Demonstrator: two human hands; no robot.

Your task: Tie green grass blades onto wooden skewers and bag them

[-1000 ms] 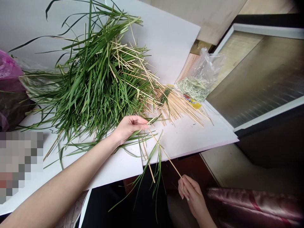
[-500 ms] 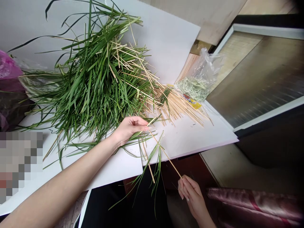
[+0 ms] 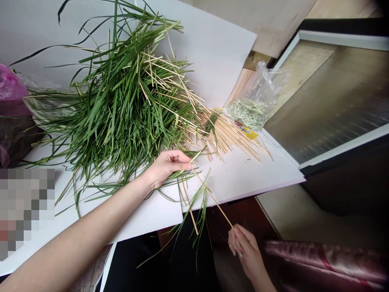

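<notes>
My left hand [image 3: 173, 165] is closed, thumb and index finger pinching the pale stem of a garlic chive [image 3: 197, 156] at the upper end of a thin bamboo skewer [image 3: 219, 207]. The skewer's lower end is gripped in my right hand [image 3: 244, 247], past the table's front edge. Several green chive leaves [image 3: 203, 211] hang down across the skewer's middle. Whether the stem is pierced is too small to tell. Beside them a second skewer [image 3: 191, 213] juts over the edge. Behind my left hand rises a big heap of garlic chives [image 3: 127, 113] with skewers strewn on it.
Many loose bamboo skewers [image 3: 234, 138] lie fanned out right of the heap. A clear plastic bag [image 3: 252, 109] with pale green contents stands behind them. A pink bag [image 3: 12, 87] is at the far left. The white tabletop [image 3: 243, 178] ends in front of me.
My left hand has shifted very slightly right and down along with the chive stem. The hanging leaves have swayed a little. My right hand stays where it was.
</notes>
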